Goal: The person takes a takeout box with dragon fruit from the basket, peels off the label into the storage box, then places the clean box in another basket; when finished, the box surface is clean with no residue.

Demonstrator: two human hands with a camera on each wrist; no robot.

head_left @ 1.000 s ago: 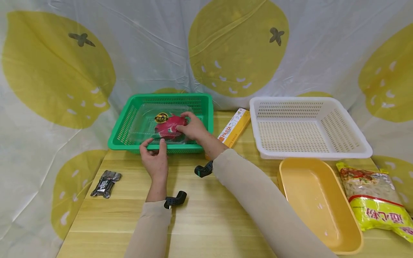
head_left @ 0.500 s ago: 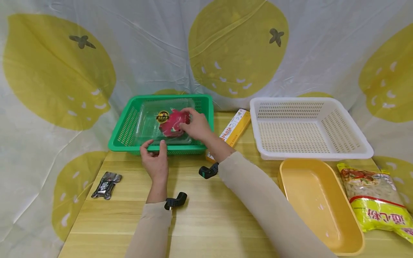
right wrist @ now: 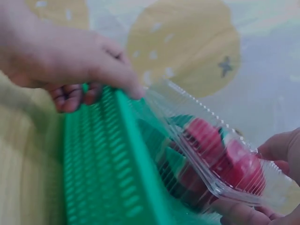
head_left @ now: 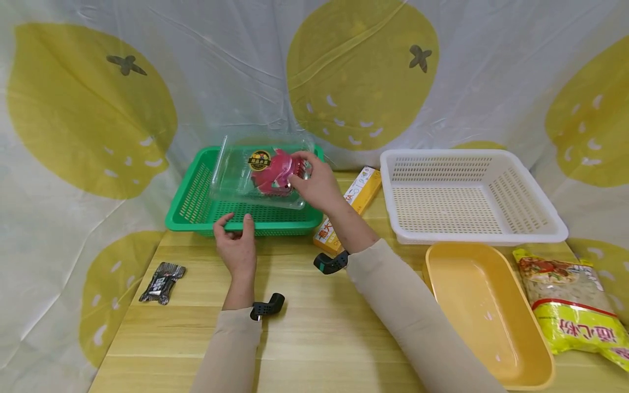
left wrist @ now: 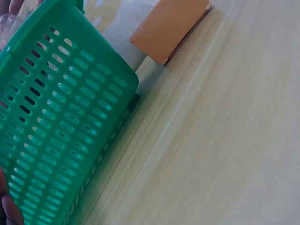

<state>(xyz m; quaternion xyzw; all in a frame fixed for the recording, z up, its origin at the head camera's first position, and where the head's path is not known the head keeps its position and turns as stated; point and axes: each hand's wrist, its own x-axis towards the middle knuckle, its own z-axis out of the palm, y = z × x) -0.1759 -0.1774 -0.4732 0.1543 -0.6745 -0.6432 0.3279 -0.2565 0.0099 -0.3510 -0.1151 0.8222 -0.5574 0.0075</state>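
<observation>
My right hand [head_left: 319,185] pinches the right end of a clear plastic clamshell box [head_left: 231,180], raised and tilted over the green basket [head_left: 290,225]. Inside the box lies a pink dragon fruit [head_left: 270,183] with green-tipped scales, beside a black and gold sticker [head_left: 259,160]. My left hand [head_left: 236,248] grips the basket's front rim, thumb at the top and fingers against the outer wall. From the right wrist, the box's ridged edge [right wrist: 201,108] shows above the basket's rim, with thumb and fingers at its corner.
A pasta box [head_left: 361,191] leans between the green basket and a white basket [head_left: 393,218]. In front of that stands a yellow-orange tub [head_left: 472,305], with a noodle bag [head_left: 570,300] at its right. A small black packet [head_left: 162,282] lies at left. A lemon-print curtain [head_left: 221,65] hangs behind.
My right hand has lifted the clamshell box up out of the green basket and moved it slightly right, tilting it. The left hand keeps its grip on the rim.
</observation>
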